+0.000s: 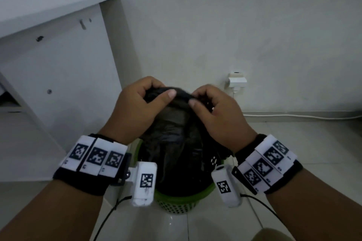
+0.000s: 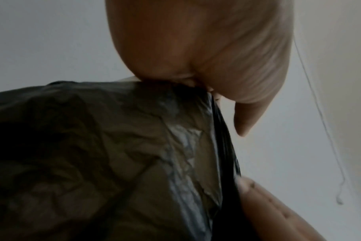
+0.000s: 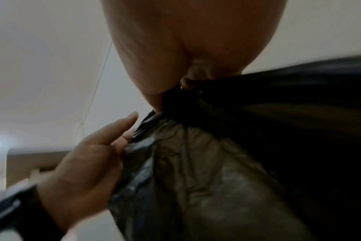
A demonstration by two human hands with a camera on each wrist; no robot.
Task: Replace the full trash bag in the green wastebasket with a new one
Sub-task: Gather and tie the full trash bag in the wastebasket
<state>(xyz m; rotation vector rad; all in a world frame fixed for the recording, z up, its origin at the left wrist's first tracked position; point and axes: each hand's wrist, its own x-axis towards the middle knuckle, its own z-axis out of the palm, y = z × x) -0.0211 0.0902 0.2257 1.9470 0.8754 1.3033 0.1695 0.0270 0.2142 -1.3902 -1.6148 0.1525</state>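
A green perforated wastebasket (image 1: 176,204) stands on the floor between my wrists. A full black trash bag (image 1: 172,143) rises out of it, its top gathered into a neck. My left hand (image 1: 141,103) grips the left side of that gathered top, thumb laid over the plastic. My right hand (image 1: 211,107) pinches the right side close beside it. In the left wrist view the crinkled bag (image 2: 113,154) hangs under my left hand (image 2: 196,65). The right wrist view shows the bag (image 3: 237,163) bunched under my right hand (image 3: 175,57), with the left hand (image 3: 89,171) against it.
A white cabinet (image 1: 58,76) stands to the left of the basket. A wall socket with a white plug (image 1: 237,81) sits behind it, and a white cable (image 1: 303,116) runs along the skirting to the right. Pale floor tiles (image 1: 293,152) lie around the basket.
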